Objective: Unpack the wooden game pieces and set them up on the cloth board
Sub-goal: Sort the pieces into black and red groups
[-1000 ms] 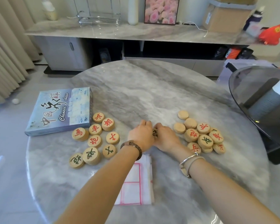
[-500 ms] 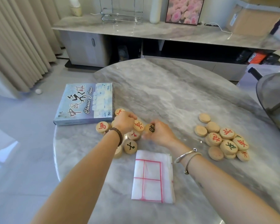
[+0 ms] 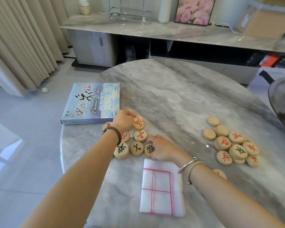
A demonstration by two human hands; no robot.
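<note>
Cloth risk: the cloth board point(image 3: 161, 188) lies folded at 6 o'clock on the table point(image 3: 179, 99). The right forearm crosses just above its far corner, so a dragged wrist could skew or crumple it.
Crowding risk: the left cluster point(image 3: 136, 148), at 9 o'clock beside the box point(image 3: 90, 104), is packed edge to edge. A piece pushed in could shunt or flip its neighbours.
Pile risk: the right pile point(image 3: 232, 145), at 3 o'clock, has discs lying on one another, and a knock may scatter them.
Right hand point(image 3: 162, 149): its fingers are curled round the black-marked piece point(image 3: 149, 149) at the cluster's 4 o'clock edge. The piece's face shows.
Left hand point(image 3: 123, 120): it is knuckles-up, with the fingers bent over the cluster's 12 o'clock end, against a red-marked piece point(image 3: 138, 124). I cannot tell whether it pinches one.
</note>
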